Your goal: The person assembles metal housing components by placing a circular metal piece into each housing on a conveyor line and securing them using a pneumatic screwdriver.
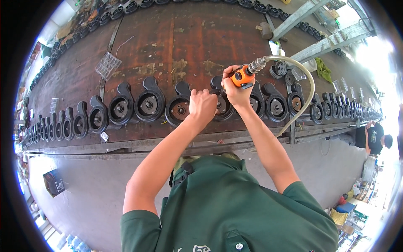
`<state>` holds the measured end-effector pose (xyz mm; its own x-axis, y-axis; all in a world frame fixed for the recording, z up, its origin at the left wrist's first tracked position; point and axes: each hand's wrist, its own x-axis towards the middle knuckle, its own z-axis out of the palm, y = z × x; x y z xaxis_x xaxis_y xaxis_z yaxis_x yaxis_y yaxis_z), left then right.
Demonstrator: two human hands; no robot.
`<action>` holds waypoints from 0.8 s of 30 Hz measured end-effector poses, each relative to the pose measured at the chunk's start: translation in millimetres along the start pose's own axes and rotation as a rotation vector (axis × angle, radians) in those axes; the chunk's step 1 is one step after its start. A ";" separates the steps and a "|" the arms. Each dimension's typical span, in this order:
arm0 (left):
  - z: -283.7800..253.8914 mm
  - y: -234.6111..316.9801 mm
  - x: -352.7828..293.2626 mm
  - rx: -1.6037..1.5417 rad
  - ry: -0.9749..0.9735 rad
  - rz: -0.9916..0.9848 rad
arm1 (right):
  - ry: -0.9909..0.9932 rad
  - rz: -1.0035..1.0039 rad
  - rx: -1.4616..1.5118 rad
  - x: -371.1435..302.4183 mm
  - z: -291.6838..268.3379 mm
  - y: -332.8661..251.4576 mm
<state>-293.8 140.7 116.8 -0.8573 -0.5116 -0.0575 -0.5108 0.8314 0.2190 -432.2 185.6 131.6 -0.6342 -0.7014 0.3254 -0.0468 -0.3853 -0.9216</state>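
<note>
My right hand (238,93) is wrapped round an orange air tool (242,77), held upright over a black snail-shaped housing (223,107). A metal coupling and a clear hose (311,80) run off the tool's top; its working end is hidden behind my hand. My left hand (203,105) rests at the left side of that same housing, fingers curled in and fingertips mostly hidden. Just left of it lies another housing (172,111) with a brown inner plate and a central shaft. To the right, a similar housing (276,107) has a dark grey plate.
A long row of such housings lines the near edge of the worn brown bench (155,46); more line its far edge. A clear compartment tray (108,66) lies at back left. Metal beams (321,47) slant across the back right. A person (372,136) is at far right.
</note>
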 end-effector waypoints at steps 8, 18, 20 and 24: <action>2.7 -1.6 3.0 0.035 -0.033 -0.022 | -0.053 0.022 -0.061 3.2 2.7 -5.1; -4.4 -5.4 9.1 0.066 -0.077 0.031 | -0.040 0.038 -0.025 2.7 -6.7 -0.5; -3.8 -5.5 8.9 0.065 -0.066 0.026 | -0.034 0.028 -0.022 1.9 -6.6 -1.4; -0.7 -6.7 10.5 0.066 -0.064 0.040 | -0.059 0.035 -0.063 2.3 -12.8 1.6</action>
<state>-299.4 129.7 115.4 -0.8784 -0.4645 -0.1123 -0.4773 0.8644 0.1581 -443.5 191.0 128.1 -0.5896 -0.7487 0.3029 -0.0751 -0.3226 -0.9435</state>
